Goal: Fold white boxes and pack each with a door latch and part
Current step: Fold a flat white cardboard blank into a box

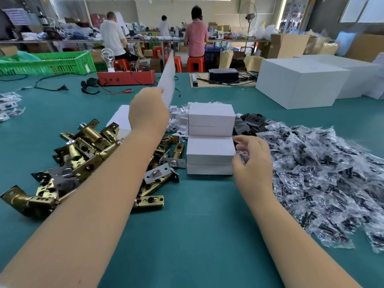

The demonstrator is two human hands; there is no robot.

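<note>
At the far left edge of the green table (197, 235) lie a few bagged parts (8, 102), and behind them stands a green crate (52, 62). Nearer me is a heap of brass latches (83, 154), spread under and to both sides of my left forearm. My left hand (148, 113) is raised above the table, fingers curled round the lower edge of a flat white box blank (168, 80) that stands up on a slant. Beyond it sits a red box (126, 77) with wires. Under that hand lies a stack of more blanks (120, 119).

In the middle, folded boxes (211, 138) stand in two stacks of two, one stack behind the other and touching. Small white bits (178, 119) lie just left of the far stack.

My right hand (252, 161) rests against the right side of the near stack, its fingers curled round a small clear bag (242, 156). Black plates (252, 121) lie behind it. To the right sprawls a big pile of clear bags (322, 173) with dark parts inside. Large white cartons (301, 84) stand at the far right.
</note>
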